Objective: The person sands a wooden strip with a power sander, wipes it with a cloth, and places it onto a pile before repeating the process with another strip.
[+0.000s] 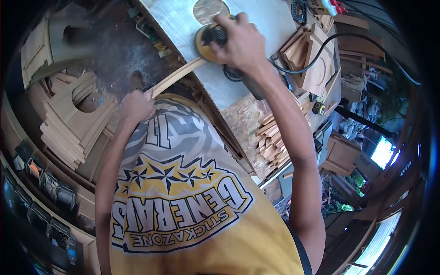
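Note:
My right hand [245,46] grips a yellow and black power sander [207,42] from above, over a pale board on the workbench. A narrow wooden strip [178,75] runs from the sander's edge down toward my body. Its near end is in my left hand [137,105], fingers closed around it, close to my shirt. The strip's far end meets the sander's pad; exactly how they touch is hidden. Just beyond the sander, a round opening [211,10] shows in the pale board [176,23].
Stacked wooden panels with curved cutouts [75,119] lie at the left. Cut wood pieces [275,142] and shaped boards [316,64] cover the bench's right side. A black cord [321,48] loops there, near a yellow tape measure [318,108]. Bins [59,190] line the lower left.

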### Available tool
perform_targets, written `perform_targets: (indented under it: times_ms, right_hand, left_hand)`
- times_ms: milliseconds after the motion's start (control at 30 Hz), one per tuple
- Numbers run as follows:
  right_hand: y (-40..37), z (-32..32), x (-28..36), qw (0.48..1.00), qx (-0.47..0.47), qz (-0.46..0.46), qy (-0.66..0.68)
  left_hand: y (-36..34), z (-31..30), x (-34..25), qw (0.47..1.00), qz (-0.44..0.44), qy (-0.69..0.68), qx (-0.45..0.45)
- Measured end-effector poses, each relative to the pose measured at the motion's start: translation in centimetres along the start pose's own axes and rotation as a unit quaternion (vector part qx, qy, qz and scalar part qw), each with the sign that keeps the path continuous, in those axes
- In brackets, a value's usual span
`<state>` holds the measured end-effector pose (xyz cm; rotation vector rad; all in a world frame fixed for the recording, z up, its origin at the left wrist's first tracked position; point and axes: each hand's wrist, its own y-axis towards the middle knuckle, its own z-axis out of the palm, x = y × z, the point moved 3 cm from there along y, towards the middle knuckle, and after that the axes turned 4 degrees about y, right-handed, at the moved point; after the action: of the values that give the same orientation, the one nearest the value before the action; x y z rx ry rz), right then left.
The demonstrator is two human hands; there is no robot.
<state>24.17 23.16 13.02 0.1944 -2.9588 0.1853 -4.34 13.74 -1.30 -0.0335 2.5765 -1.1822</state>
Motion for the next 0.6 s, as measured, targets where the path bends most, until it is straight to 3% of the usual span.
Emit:
perform_targets:
  times_ms: [133,200,333,467,533,600]
  right_hand:
    - [1.6,-1.8,-6.8,0.996,-0.035,0.086,-0.018]
    - [1.3,-3.0,-8.7,0.994,-0.056,0.088,-0.024]
    - [0.4,-4.5,-10.4,0.988,-0.112,0.101,-0.036]
    - [-1.3,-5.3,-7.7,0.991,-0.119,0.063,0.019]
    - [-1.1,-4.4,-6.8,0.991,-0.093,0.086,0.033]
    - [-0.7,-2.7,-5.7,0.997,-0.056,0.048,0.02]
  left_hand:
    - [-2.2,-1.1,0.5,0.999,0.043,-0.014,-0.016]
    - [-3.7,-1.5,0.3,0.995,0.039,0.013,-0.086]
    - [-3.9,-1.1,0.2,0.994,0.022,0.024,-0.109]
    - [-3.4,-1.1,0.0,0.995,0.018,0.021,-0.093]
    - [-2.5,-1.1,0.1,1.0,0.006,-0.014,0.001]
    - [-2.4,-1.9,-0.8,1.0,-0.004,-0.007,0.028]
